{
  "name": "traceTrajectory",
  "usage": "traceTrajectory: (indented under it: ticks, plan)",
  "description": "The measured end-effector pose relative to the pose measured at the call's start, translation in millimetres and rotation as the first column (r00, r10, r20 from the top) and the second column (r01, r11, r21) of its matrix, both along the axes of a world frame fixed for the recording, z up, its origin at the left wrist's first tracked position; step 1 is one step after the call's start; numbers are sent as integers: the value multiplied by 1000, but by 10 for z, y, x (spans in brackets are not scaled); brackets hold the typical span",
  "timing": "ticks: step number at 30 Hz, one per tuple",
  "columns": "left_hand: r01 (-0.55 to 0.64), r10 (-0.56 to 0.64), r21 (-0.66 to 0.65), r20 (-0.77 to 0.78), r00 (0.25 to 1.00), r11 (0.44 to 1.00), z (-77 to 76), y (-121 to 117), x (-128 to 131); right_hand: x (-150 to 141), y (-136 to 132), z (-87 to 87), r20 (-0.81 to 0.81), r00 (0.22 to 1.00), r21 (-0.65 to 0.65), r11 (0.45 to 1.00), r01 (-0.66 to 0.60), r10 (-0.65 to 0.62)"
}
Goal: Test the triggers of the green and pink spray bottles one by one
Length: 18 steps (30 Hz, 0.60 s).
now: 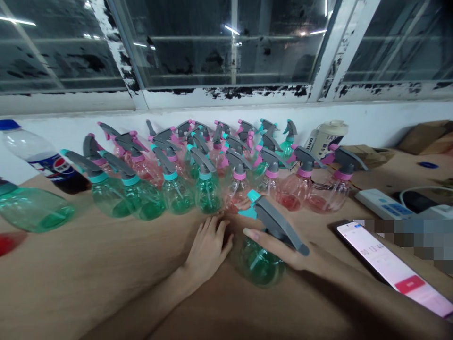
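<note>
Across the desk (106, 278), rows of green and pink bottles (209, 196); before them, a green spray bottle (262, 267), grasped about its neck by the right hand's (292, 259) fingers. Left hand (207, 245): beside it, palm down, fingers loosely bent, released.

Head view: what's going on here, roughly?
A person's right hand holds a green spray bottle near its neck. The left hand holds nothing and is low over the table, left of that bottle. More spray bottles, green and pink, stand beyond both hands. A lit phone lies to the right.
</note>
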State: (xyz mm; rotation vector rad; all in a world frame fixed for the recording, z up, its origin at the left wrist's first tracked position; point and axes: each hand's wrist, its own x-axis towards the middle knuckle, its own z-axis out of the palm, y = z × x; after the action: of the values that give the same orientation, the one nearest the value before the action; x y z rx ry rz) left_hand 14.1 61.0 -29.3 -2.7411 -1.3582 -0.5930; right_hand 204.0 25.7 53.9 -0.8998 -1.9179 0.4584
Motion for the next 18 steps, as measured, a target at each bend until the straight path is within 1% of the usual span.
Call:
traceTrajectory:
  ticks: [3,10,18]
  plan:
    - [-13,13,6,-8,1000,1000,6,-6,9,-3,-6,3,-62,998,-2,1000,-25,25]
    - [-19,19,16,-19,1000,1000,15,-10,13,4,7,-32,-63,998,-19,999,-28,26]
    - [-18,18,22,-8,1000,1000,4,-17,22,1,10,-1,-44,999,-64,998,-10,7]
